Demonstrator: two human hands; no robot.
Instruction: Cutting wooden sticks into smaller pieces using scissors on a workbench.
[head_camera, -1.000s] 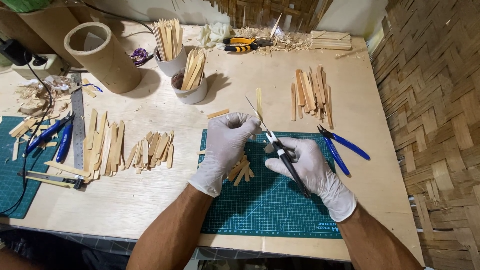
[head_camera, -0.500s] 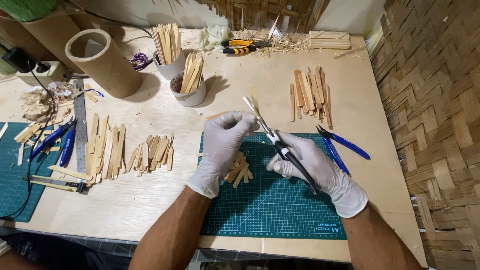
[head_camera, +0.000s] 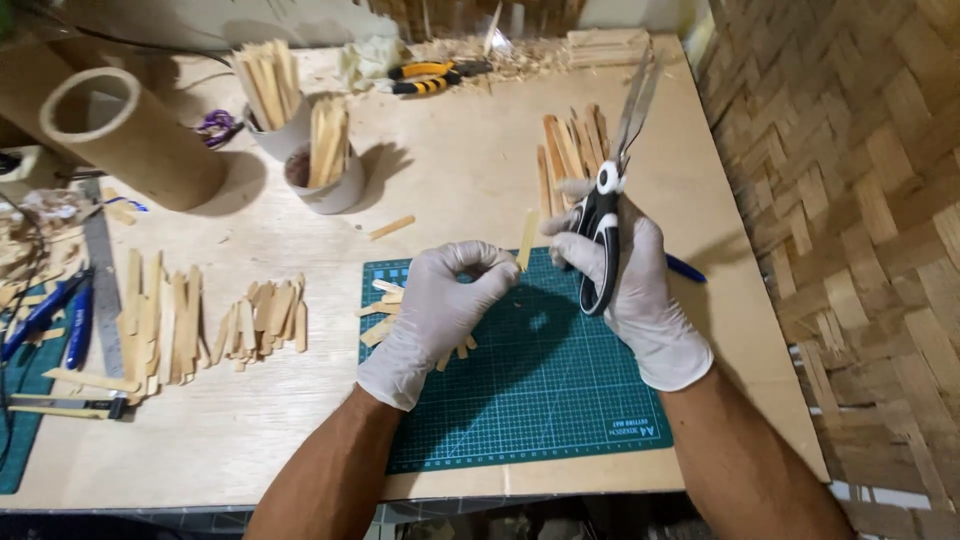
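Observation:
My left hand (head_camera: 440, 305), in a white glove, pinches a short bamboo strip (head_camera: 527, 238) that stands upright above the green cutting mat (head_camera: 540, 400). My right hand (head_camera: 630, 275), gloved too, grips black-and-white scissors (head_camera: 612, 170) with the blades pointing up and away, nearly closed, just right of the strip. Several cut bamboo pieces (head_camera: 385, 310) lie on the mat under my left hand.
A bundle of longer strips (head_camera: 565, 150) lies behind the scissors. Two cups of sticks (head_camera: 320, 160) and a cardboard tube (head_camera: 130, 135) stand at back left. Sorted strips (head_camera: 200, 320), a metal ruler (head_camera: 100, 290) and blue pliers (head_camera: 50, 315) lie left. Woven wall at right.
My right hand has raised the scissors from low over the mat and turned the blades up and away. The left hand now holds a strip upright beside them.

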